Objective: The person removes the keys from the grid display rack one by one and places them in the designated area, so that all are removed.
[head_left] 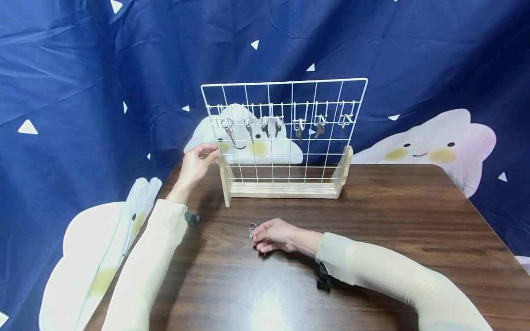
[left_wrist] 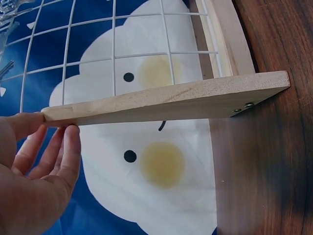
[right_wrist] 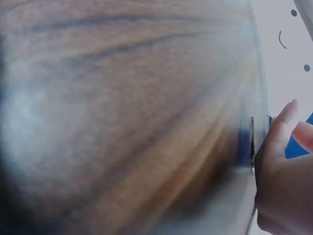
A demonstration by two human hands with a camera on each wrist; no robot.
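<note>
Thumb and fingers of my left hand (head_left: 196, 164) pinch the upper end of the rack's wooden side upright (left_wrist: 161, 105). This upright carries a white wire grid rack (head_left: 290, 154) at its left side. Lower down, over the table, my right hand (head_left: 276, 235) has its fingers curled, with the fingertips on a small key with a split ring (head_left: 252, 227). Those fingers partly cover the key. In the right wrist view the hand (right_wrist: 286, 181) shows only at the right edge, and the key cannot be made out.
Several keys (head_left: 299, 129) hang by rings from hooks across the grid. A wooden base bar (head_left: 283, 190) joins the two uprights on the brown table (head_left: 397, 239). Behind stands a dark blue cloth (head_left: 165, 55) with cloud faces.
</note>
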